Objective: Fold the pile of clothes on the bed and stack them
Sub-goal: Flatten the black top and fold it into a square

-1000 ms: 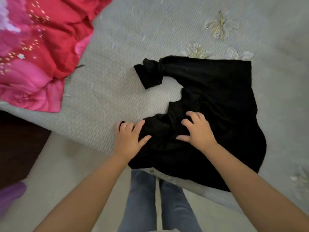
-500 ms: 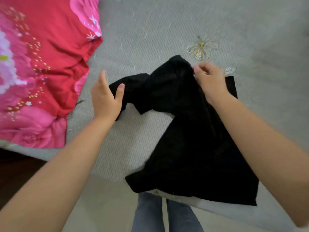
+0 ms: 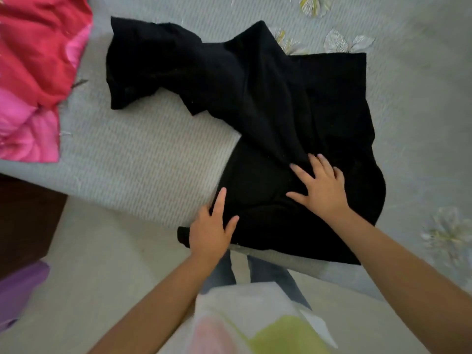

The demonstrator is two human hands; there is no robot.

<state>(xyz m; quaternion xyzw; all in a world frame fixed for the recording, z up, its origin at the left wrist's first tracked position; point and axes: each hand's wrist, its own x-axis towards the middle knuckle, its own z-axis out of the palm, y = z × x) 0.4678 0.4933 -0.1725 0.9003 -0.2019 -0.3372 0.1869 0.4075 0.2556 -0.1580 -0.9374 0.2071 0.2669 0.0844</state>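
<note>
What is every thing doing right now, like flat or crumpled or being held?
black garment: spread on the bed, partly folded over, still wrinkled
left hand: flat on the garment's near corner
right hand: fingers spread, pressing the garment
red and pink cloth: crumpled, unfolded
bed: covered by a grey flowered sheet

I can read no words, labels, brands or numbers anywhere. My black garment (image 3: 268, 111) shows no tag or print. The bedspread (image 3: 143, 159) carries only stitched flowers, and the red cloth (image 3: 33, 60) only a floral pattern; its small pale specks are perhaps sequins, too blurred to tell.
</note>
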